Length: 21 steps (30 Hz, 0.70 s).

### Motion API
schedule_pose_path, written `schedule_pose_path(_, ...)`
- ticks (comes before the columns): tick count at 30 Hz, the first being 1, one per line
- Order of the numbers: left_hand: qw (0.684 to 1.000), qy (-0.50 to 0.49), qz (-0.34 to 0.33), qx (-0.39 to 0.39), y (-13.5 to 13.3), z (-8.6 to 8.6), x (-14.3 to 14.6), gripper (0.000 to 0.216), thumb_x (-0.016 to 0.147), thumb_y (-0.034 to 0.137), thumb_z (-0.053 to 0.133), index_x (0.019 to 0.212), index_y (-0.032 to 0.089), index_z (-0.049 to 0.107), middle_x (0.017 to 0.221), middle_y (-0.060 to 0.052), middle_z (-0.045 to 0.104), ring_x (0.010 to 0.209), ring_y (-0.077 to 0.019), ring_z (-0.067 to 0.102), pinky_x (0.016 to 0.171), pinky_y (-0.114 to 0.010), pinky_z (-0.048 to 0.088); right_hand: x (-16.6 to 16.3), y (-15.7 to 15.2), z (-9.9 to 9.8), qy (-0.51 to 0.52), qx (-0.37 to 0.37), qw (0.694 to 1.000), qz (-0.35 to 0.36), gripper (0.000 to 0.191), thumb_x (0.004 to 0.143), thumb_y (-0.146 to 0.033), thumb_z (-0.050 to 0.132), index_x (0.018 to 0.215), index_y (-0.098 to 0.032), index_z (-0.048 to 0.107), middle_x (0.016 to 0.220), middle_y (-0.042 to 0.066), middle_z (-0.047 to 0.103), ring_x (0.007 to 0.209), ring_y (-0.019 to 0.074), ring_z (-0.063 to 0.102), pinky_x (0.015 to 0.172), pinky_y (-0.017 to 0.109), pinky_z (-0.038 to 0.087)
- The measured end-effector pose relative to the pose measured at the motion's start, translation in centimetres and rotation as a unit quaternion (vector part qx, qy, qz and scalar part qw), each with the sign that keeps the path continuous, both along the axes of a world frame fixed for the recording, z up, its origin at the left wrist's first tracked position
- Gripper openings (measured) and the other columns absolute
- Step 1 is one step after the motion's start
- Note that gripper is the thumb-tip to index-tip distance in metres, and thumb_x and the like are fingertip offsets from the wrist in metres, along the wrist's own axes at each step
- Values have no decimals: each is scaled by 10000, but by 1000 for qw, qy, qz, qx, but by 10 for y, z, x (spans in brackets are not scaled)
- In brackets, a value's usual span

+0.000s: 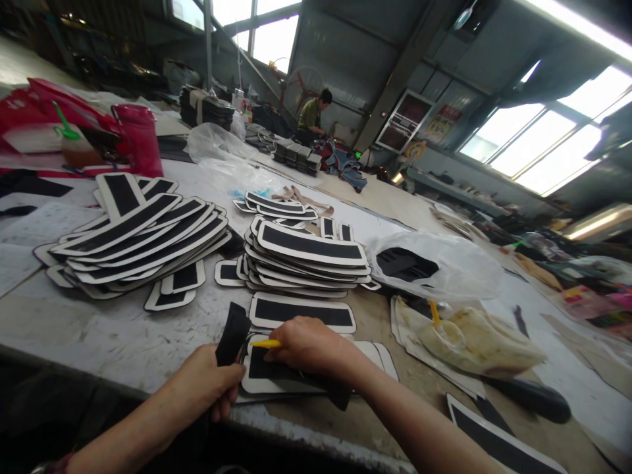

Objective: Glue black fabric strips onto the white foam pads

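Observation:
My left hand [217, 385] is closed on a black strip [233, 332] that stands up from its fingers at the table's front edge. In my right hand [309, 345] is a thin yellow tool [265, 343], its pointed end toward the left; its exact kind does not show. That hand rests over a white-edged panel [251, 384] with a black middle, partly covered by my forearm. Another black piece hangs below my right wrist. Just behind lies a similar panel [302, 312], and beyond it rises a stack of curved panels [311, 247].
A fanned pile of panels [148, 247] lies to the left. Behind it stands a red jug [139, 139]. To the right are a clear plastic bag [444, 263] with black pieces and a glue-stained container [494, 342]. A person [315, 117] works far back.

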<state>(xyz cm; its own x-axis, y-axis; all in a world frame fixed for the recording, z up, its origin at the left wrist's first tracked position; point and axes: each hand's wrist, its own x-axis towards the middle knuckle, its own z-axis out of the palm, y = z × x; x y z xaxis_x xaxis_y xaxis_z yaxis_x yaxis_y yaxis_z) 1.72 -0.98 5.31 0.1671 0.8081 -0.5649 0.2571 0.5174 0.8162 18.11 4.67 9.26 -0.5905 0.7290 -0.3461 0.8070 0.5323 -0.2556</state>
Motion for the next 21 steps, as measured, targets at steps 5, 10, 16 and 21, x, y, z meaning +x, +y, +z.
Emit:
schedule_pose_path(5, 1000, 16, -7, -13, 1, -3, 2, 298, 638, 400, 517, 445, 178, 472, 354, 9, 495, 322, -132, 470, 351, -224, 342, -1, 2, 3, -42, -37, 998, 4, 205, 800, -385, 586, 851, -225, 703, 715, 45, 668, 626, 182, 581, 475, 231, 275)
schedule_pose_path(10, 998, 55, -13, -30, 6, -11, 6, 446, 625, 506, 527, 326, 189, 431, 286, -18, 453, 251, -144, 427, 305, -244, 312, -5, 4, 8, -70, -76, 995, -2, 268, 812, -395, 528, 947, -220, 679, 867, 73, 689, 775, 231, 622, 547, 259, 342)
schedule_pose_path(16, 998, 68, -5, -7, 10, -12, 7, 427, 580, 494, 538, 291, 205, 413, 259, -21, 433, 254, -132, 386, 332, -253, 305, 19, -5, 17, -78, -69, 995, -12, 291, 759, -449, 595, 885, -201, 678, 811, 72, 680, 758, 228, 612, 555, 254, 342)
schedule_pose_path(21, 998, 59, 9, -8, 6, -13, 2, 490, 600, 553, 562, 290, 205, 408, 271, -32, 446, 281, -132, 391, 383, -261, 333, 92, -33, 24, -31, -45, 987, -154, 184, 800, -337, 550, 751, -181, 636, 735, 34, 641, 668, 167, 561, 572, 239, 337)
